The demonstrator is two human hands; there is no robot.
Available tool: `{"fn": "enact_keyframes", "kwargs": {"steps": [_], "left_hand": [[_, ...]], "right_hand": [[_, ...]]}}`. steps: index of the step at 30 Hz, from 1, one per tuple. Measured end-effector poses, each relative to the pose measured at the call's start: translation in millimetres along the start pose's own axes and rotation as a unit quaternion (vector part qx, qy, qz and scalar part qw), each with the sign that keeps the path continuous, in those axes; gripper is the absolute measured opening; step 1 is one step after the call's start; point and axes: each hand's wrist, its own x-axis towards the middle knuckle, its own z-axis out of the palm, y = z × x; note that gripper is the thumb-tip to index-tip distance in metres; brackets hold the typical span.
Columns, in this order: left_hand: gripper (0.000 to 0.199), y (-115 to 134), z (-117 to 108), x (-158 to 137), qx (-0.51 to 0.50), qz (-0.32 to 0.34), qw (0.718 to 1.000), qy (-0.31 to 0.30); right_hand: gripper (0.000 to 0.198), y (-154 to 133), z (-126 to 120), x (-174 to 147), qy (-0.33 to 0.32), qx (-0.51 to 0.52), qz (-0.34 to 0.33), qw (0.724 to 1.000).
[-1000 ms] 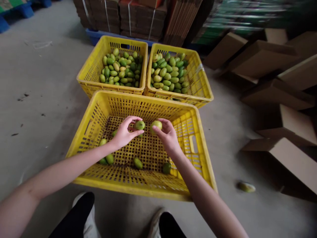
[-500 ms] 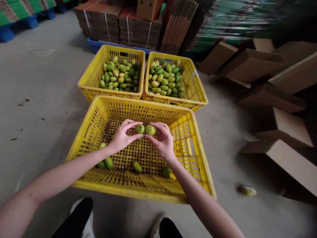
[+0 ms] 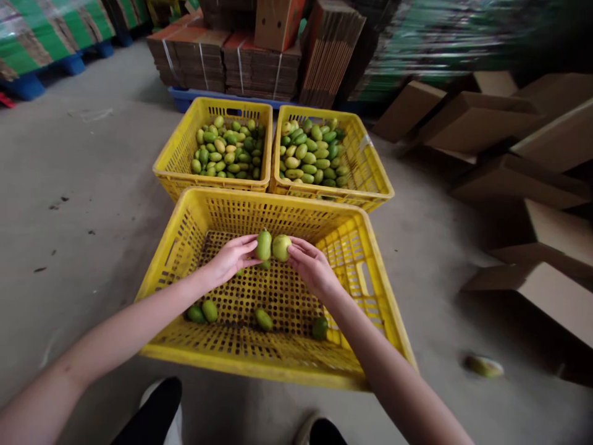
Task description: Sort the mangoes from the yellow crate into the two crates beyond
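Over the front yellow crate [image 3: 259, 366], my left hand [image 3: 233, 258] pinches a green mango [image 3: 264, 245] between thumb and fingers. Close beside it, my right hand [image 3: 314, 267] grips a paler, yellowish-green mango [image 3: 281, 248]. The two fruits are side by side, nearly touching. On the perforated floor of this crate lie several more green mangoes, among them one near the middle front [image 3: 264, 319], a pair at the left [image 3: 209, 311] and a dark green one at the right [image 3: 319, 327]. Another is partly hidden beneath the held fruit.
Behind stand two yellow crates, left [image 3: 162, 167] and right [image 3: 377, 176], holding many mangoes. Flattened cartons [image 3: 259, 68] are stacked on a blue pallet farther back. Open cardboard boxes [image 3: 560, 303] line the right side. One mango [image 3: 484, 365] lies on the floor at the right.
Both mangoes have been turned in my fingers; the left one now stands more upright and the right one shows another side. The view has shifted slightly.
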Motion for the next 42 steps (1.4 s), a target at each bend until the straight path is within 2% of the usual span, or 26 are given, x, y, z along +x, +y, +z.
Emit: {"fn": "enact_keyframes", "kwargs": {"steps": [5,9,12,17,20,23,25,28,31,37,42], "left_hand": [[0.013,-4.8,3.0,-1.2,-0.001,-0.009,1.000,-0.004],[0.015,-8.8,-0.6,0.6,0.028,0.011,0.999,-0.012],[0.014,-12.4,-4.5,4.0,0.021,0.015,1.000,0.001],[0.009,-13.7,-3.7,6.3,-0.046,-0.031,0.998,0.018],[0.013,-8.9,0.7,4.3,-0.069,-0.064,0.995,0.025],[0.017,-4.0,4.1,1.7,-0.086,-0.099,0.991,0.009],[0.017,-3.9,4.5,0.4,-0.079,-0.112,0.990,-0.016],[0.013,-8.7,2.8,-0.2,-0.029,-0.105,0.994,-0.031],[0.014,-14.9,0.1,1.3,0.006,-0.083,0.996,-0.013],[0.019,-20.0,-2.5,5.3,0.018,-0.045,0.999,-0.015],[0.017,-22.5,-4.0,6.8,0.055,-0.014,0.998,-0.026]], "right_hand": [[0.043,5.3,-3.6,2.1,0.007,0.053,0.062,0.997],[0.039,9.0,0.0,1.4,0.024,0.080,0.069,0.994],[0.043,9.1,2.2,1.7,0.042,0.068,0.068,0.994],[0.047,10.8,3.7,2.3,0.025,0.029,0.057,0.998],[0.046,11.9,4.2,1.8,0.010,0.011,0.057,0.998],[0.052,11.4,4.1,1.3,0.031,0.033,0.068,0.997],[0.048,10.8,3.6,1.0,0.039,0.034,0.064,0.997],[0.034,11.1,2.5,1.1,0.016,0.017,0.055,0.998],[0.029,13.1,1.9,1.9,-0.005,0.011,0.052,0.999],[0.046,19.8,6.9,2.1,-0.027,0.009,0.053,0.998],[0.042,26.6,7.9,4.0,-0.011,0.000,0.046,0.999]]}}
